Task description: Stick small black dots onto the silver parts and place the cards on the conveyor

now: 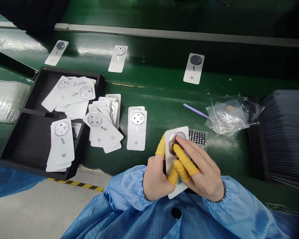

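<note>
A white phone back cover (169, 151) with an octagonal camera plate (173, 139) is tilted in my left hand (158, 176). Yellow finger cots cover that hand's thumb and index finger, which grip the cover by its edge and face. My right hand (201, 169) is closed over the cover, its fingertips touching the camera plate. It also wears yellow cots; any small part in its fingers is hidden. Partly behind the right hand lies a clear sheet of small black round parts (198, 137). Purple tweezers (195, 111) rest beyond it, beside crumpled clear plastic bags (228, 116).
A pair of stacked covers (136, 136) and a loose pile of covers (104, 132) lie leftward. Further left, a black divided tray (22, 142) holds more. Three covers, one being a dark-plated cover (193, 71), lie along the back. Grey stacked sheets (287, 132) stand right.
</note>
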`<state>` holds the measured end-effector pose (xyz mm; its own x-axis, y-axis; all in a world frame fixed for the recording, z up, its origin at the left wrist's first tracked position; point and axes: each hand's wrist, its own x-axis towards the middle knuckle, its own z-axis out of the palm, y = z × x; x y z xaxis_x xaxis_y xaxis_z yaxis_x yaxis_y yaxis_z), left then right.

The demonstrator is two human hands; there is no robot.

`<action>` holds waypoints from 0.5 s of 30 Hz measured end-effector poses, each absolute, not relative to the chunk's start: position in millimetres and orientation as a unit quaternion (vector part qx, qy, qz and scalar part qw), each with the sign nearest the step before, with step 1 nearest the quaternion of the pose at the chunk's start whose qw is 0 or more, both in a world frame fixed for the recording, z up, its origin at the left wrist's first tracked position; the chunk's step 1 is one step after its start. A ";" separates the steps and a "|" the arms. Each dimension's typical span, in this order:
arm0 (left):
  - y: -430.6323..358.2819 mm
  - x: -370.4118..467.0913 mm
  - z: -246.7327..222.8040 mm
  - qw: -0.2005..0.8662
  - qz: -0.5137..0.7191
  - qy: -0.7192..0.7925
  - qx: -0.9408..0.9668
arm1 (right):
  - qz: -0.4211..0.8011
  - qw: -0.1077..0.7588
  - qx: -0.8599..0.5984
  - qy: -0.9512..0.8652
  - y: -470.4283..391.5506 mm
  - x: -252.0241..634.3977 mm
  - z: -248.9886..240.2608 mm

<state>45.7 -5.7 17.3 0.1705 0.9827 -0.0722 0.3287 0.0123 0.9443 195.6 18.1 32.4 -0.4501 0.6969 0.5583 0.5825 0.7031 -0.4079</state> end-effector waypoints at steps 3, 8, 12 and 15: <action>-4.5 46.1 19.6 0.444 0.348 0.543 0.622 | 0.073 0.349 -0.382 -0.853 15.9 193.9 36.2; -0.2 47.4 23.2 0.340 0.375 0.528 0.682 | 0.034 0.301 -0.440 -0.846 7.1 181.4 41.5; -0.7 48.4 22.9 0.355 0.377 0.537 0.666 | 0.115 0.353 -0.448 -0.813 6.0 178.8 32.3; -3.3 48.4 22.4 0.428 0.371 0.536 0.626 | 0.163 0.422 -0.428 -0.782 7.1 182.6 26.5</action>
<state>48.4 -3.3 22.4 0.1503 0.9886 0.0048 0.3535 -0.0583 0.9336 182.6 7.1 26.5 -0.2773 0.8070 0.5213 0.5322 0.5808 -0.6160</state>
